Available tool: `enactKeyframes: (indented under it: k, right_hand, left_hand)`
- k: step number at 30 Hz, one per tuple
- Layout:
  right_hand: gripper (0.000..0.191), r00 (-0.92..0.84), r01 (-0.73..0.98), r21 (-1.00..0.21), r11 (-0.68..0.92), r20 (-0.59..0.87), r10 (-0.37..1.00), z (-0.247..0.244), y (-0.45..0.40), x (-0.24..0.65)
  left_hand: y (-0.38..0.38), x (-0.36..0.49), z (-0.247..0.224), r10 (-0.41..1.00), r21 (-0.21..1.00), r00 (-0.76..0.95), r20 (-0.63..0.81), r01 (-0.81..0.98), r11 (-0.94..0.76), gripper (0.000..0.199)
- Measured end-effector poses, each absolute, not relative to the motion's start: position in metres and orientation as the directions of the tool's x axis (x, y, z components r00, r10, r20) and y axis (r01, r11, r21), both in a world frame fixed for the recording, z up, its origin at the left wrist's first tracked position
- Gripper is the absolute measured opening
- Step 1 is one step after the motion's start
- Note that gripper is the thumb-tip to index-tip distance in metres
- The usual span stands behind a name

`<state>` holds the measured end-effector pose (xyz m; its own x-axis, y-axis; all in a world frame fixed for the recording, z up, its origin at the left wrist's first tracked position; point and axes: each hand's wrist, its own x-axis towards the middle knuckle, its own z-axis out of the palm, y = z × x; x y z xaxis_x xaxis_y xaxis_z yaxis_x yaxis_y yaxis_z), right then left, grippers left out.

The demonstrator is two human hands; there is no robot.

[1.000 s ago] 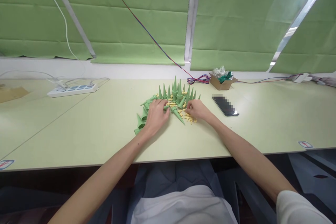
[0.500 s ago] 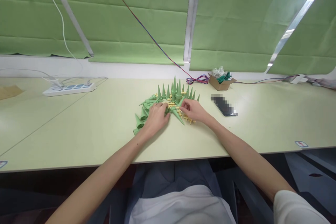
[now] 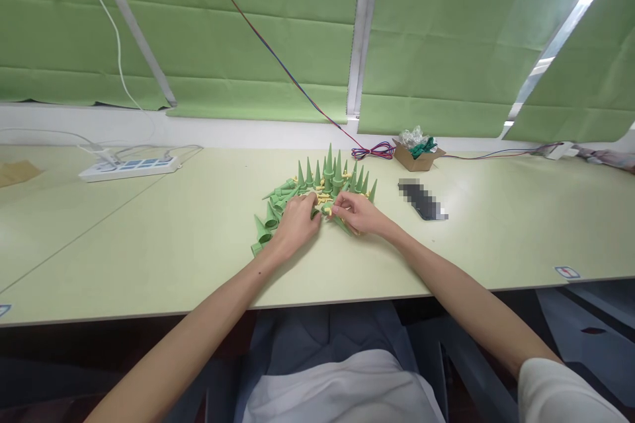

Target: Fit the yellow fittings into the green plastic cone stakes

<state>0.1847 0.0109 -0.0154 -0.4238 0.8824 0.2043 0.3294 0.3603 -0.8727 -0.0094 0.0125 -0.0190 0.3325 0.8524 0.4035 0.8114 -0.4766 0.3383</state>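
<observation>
My left hand (image 3: 298, 219) curls its fingers over a green cone-shaped plastic spike (image 3: 314, 213), which is mostly covered. Between the thumb and fingertips of my right hand (image 3: 360, 211) is a small yellow valve piece (image 3: 328, 211). This piece is at the wide end of another green spike (image 3: 343, 226), lying under the right hand with its tip toward me. Behind the hands, several green spikes (image 3: 329, 168) stand upright with points up. More spikes (image 3: 262, 231) lie on their sides left of my left hand, and loose yellow pieces (image 3: 323, 197) lie between.
On the table (image 3: 198, 244) a dark phone (image 3: 424, 201) lies to the right. Behind it are a small cardboard box (image 3: 415, 158) with plastic wrapping and a coil of red-blue wire (image 3: 374, 150). A white power strip (image 3: 131, 168) and brown paper (image 3: 18, 174) are at the left.
My right hand has moved slightly left and toward me, bringing the yellow piece to the wide end of the lying spike. My left hand stays in nearly the same place.
</observation>
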Motion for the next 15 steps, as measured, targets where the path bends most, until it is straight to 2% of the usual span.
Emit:
enactKeyframes:
  k: [11, 15]
  right_hand:
    - [0.021, -0.412, 0.39, -0.84, 0.378, 0.208, 0.887, -0.0202, 0.0139, 0.1856]
    - [0.021, -0.356, 0.396, -0.818, 0.416, 0.281, 0.891, -0.0219, 0.0167, 0.1856]
  left_hand:
    - [0.0058, -0.0042, -0.0115, 0.864, 0.467, 0.324, 0.384, 0.739, -0.485, 0.011]
    - [0.0059, -0.0033, -0.0119, 0.857, 0.506, 0.337, 0.39, 0.699, -0.506, 0.009]
